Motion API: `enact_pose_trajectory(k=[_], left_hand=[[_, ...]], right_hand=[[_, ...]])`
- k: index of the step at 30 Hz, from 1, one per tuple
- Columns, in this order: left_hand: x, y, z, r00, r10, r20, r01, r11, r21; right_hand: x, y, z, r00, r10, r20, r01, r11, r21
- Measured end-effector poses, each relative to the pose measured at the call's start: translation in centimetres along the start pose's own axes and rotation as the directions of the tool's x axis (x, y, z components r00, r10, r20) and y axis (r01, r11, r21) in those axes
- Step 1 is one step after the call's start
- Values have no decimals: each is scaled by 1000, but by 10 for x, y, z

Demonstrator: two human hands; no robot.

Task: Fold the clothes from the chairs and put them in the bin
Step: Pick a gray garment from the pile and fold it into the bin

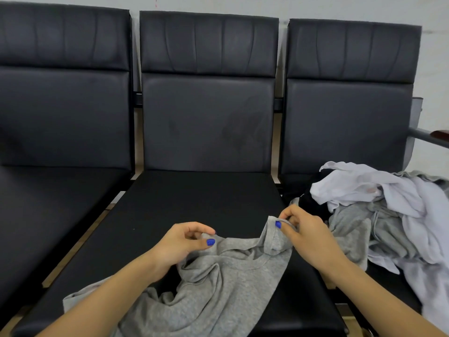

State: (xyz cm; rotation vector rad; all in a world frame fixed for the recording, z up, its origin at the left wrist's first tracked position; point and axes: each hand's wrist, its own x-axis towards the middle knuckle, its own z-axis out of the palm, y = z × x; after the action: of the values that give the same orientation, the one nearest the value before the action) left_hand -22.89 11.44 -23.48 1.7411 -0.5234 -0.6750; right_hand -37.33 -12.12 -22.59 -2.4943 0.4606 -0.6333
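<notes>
No words, labels, brands, numbers or signs to read anywhere in view.

- A pale grey wall (243,3) runs behind the row of seats, with a small reddish mark near its top edge.
- A grey metal armrest (422,136) juts out at the far right, capped by a dark reddish-brown pad (441,134).
</notes>
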Motion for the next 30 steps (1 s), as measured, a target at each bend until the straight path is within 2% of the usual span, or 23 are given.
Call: enact_pose_trajectory(k=[5,18,25,28,30], left_hand=[[2,-4,0,997,49,58,-59,980,192],[11,-14,-2,981,191,25,-188,922,339],[1,6,-8,918,392,-54,-312,802,509],[-9,37,-24,849,511,-133,-411,798,441],[-23,69,-34,824,530,-201,-465,834,296]], right_hand=[[-1,1,1,1000,5,3,-5,1000,7],[0,1,3,1000,-12,-3,12,1000,9],[2,-1,-10,999,21,-46,-18,997,79],[3,-16,-39,984,23,-179,18,975,224],[3,-31,-66,957,129,-259,9,882,472]])
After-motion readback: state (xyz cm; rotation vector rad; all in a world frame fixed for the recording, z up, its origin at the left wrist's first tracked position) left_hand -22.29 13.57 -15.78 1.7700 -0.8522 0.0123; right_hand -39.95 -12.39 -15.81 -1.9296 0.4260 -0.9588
